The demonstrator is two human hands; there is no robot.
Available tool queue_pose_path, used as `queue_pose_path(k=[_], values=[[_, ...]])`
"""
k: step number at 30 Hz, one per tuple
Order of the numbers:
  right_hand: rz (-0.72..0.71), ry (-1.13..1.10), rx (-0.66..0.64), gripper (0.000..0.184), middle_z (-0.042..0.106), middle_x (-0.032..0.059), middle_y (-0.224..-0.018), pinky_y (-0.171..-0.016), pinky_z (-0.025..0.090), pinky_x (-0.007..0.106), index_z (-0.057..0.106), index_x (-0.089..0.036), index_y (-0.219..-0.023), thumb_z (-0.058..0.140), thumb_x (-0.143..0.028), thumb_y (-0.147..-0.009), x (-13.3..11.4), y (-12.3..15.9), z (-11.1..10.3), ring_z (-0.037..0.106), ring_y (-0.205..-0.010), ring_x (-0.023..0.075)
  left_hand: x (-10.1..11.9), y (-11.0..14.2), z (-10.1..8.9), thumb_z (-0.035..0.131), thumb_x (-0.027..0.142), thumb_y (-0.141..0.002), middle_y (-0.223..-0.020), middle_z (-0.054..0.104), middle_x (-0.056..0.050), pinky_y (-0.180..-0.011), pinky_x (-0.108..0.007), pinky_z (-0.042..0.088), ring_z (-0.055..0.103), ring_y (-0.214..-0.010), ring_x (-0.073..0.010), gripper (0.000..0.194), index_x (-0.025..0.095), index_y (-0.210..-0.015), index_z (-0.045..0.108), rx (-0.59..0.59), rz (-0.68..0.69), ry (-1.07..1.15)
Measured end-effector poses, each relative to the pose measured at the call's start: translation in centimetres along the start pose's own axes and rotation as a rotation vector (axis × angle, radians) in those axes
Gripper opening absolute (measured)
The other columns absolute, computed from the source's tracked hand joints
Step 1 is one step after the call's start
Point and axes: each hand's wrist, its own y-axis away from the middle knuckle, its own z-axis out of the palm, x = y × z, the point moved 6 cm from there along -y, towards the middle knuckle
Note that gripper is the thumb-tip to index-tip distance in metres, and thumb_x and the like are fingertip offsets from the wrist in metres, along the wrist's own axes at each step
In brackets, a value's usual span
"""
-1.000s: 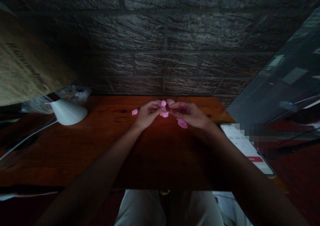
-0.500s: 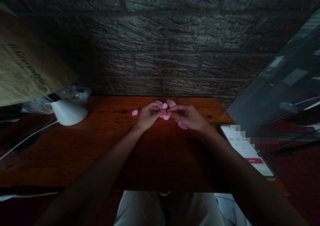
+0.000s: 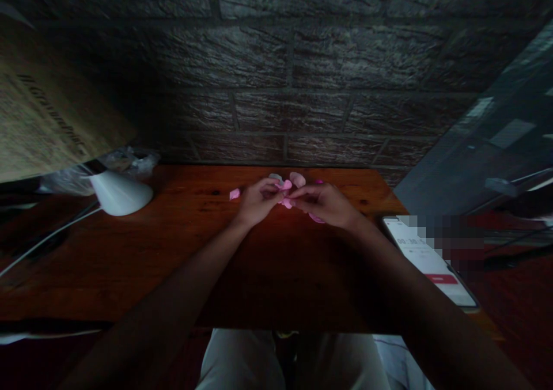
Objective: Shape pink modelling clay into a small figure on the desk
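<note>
My left hand [image 3: 258,201] is closed in a pinch on a soft-looking pink petal-like piece [image 3: 286,185] above the table. Thumb and fingers of my right hand [image 3: 327,203] are pressed together at the same piece, from the right. More pink [image 3: 287,204] shows just below the fingertips. Behind the hands lie a pale pink round piece [image 3: 297,178] and a whitish piece [image 3: 275,178]. A small pink lump [image 3: 234,194] rests left of my left hand. Partly hidden by my right hand are a darker pink piece [image 3: 317,218] and a magenta bit [image 3: 319,181].
The wooden table [image 3: 173,252] meets a brick wall [image 3: 259,113] at the back. A lamp with a white base [image 3: 121,193] and printed shade [image 3: 52,108] stands at left, near crumpled clear plastic [image 3: 133,162]. A lit phone [image 3: 425,260] lies at the right edge.
My right hand has turned slightly and covers more of the darker pink piece. A magenta bit now shows behind it. The left hand keeps its pinch.
</note>
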Motion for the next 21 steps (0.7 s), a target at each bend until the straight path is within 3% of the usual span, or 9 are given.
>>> queue_pose_path(k=[9,21], values=[[0.029,0.014,-0.022,0.023,0.077,0.0002,-0.084,-0.066,0.049,0.028,0.079,-0.022,-0.103,0.065,-0.035,-0.09,0.31,0.05,-0.39,0.064,-0.065,0.0118,0.13,0.07,0.06,0.08,0.023,-0.075,-0.088,0.079,-0.005,-0.075,-0.031,0.061,0.076,-0.078,-0.0173,0.025,0.017,-0.097,0.069,-0.009,-0.002,0.015],[0.093,-0.037,-0.073,0.034,0.07,0.0015,-0.075,-0.059,0.043,0.026,0.078,-0.018,-0.1,0.062,-0.047,-0.092,-0.02,0.2,-0.25,0.058,-0.062,0.0116,0.1,0.06,0.09,0.08,0.023,-0.075,-0.086,0.079,-0.004,-0.072,-0.031,0.06,0.075,-0.076,-0.0171,0.023,0.018,-0.096,0.07,-0.01,0.003,-0.011]])
